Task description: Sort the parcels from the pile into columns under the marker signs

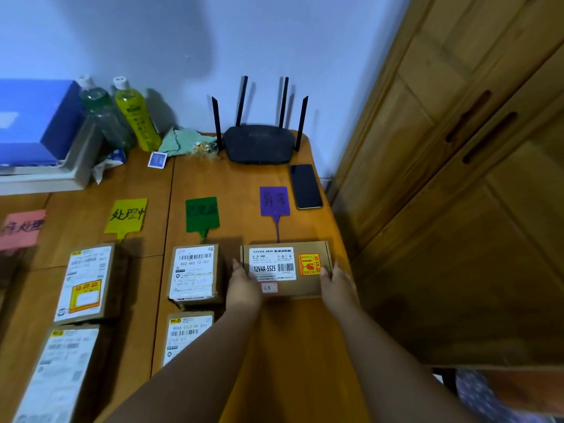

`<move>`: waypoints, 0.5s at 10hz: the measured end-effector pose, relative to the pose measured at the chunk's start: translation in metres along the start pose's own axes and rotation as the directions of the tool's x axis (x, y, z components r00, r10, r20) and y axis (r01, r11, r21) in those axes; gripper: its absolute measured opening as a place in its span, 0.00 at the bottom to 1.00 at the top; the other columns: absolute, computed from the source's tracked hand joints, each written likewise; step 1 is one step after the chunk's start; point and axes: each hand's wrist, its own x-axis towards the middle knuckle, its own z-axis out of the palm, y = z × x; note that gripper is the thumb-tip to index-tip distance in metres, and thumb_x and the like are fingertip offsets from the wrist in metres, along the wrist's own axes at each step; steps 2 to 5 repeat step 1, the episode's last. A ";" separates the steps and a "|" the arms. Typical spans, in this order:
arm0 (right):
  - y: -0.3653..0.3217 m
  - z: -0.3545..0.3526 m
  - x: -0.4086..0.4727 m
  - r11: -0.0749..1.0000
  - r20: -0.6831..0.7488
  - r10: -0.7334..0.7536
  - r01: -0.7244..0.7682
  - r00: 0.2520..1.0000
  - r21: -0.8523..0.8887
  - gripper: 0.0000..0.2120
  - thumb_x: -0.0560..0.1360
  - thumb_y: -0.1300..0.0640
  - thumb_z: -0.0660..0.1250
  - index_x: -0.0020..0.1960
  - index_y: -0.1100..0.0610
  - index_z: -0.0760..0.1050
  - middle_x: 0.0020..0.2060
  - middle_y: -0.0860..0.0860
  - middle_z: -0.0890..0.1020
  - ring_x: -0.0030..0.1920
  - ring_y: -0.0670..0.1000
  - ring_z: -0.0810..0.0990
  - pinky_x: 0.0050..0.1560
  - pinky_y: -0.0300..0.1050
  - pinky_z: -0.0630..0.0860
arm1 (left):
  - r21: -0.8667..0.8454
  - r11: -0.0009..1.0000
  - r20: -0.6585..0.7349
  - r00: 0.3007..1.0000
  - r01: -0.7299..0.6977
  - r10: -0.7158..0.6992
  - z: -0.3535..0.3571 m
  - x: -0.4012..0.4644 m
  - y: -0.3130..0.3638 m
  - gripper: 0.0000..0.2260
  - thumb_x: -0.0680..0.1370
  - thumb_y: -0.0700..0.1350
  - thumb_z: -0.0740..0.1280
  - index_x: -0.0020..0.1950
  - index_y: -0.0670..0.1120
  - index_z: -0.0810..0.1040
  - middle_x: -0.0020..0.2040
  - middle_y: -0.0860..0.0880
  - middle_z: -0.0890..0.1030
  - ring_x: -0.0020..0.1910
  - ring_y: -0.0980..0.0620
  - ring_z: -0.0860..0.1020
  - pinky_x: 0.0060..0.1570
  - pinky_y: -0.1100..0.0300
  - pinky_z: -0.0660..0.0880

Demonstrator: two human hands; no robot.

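Note:
A flat brown parcel (pixel 285 268) with a white label and a red-yellow sticker lies just below the purple marker sign (pixel 274 200). My left hand (pixel 242 288) grips its left edge and my right hand (pixel 337 285) grips its right edge. Under the green sign (pixel 202 213) sit two parcels, one (pixel 195 274) above the other (pixel 186 334). Two more parcels, an upper one (pixel 87 282) and a lower one (pixel 61 374), lie under the yellow sign (pixel 126 215). A pink sign (pixel 21 228) is at the far left.
A black phone (pixel 305 186) lies beside the purple sign. At the back of the wooden table (pixel 299 346) stand a router (pixel 259 143), two bottles (pixel 137 117), a green cloth (pixel 183 141) and a blue box (pixel 33 123). A wooden cabinet (pixel 457 178) borders the table's right edge.

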 end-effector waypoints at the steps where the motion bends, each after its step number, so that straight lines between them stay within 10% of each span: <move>1: -0.006 -0.011 -0.007 0.999 -0.085 -0.051 0.049 0.995 -0.022 0.30 0.82 0.42 0.51 0.79 0.54 0.52 0.77 0.54 0.60 0.76 0.56 0.56 0.74 0.57 0.59 | -0.049 0.991 0.058 0.990 -0.128 0.131 -0.005 -0.012 0.011 0.29 0.82 0.48 0.57 0.79 0.53 0.47 0.71 0.45 0.71 0.66 0.44 0.74 0.61 0.50 0.74; 5: -0.006 -0.011 -0.007 0.999 -0.085 -0.051 0.049 0.995 -0.022 0.30 0.82 0.42 0.51 0.79 0.54 0.52 0.77 0.54 0.60 0.76 0.56 0.56 0.74 0.57 0.59 | -0.049 0.991 0.058 0.990 -0.128 0.131 -0.005 -0.012 0.011 0.29 0.82 0.48 0.57 0.79 0.53 0.47 0.71 0.45 0.71 0.66 0.44 0.74 0.61 0.50 0.74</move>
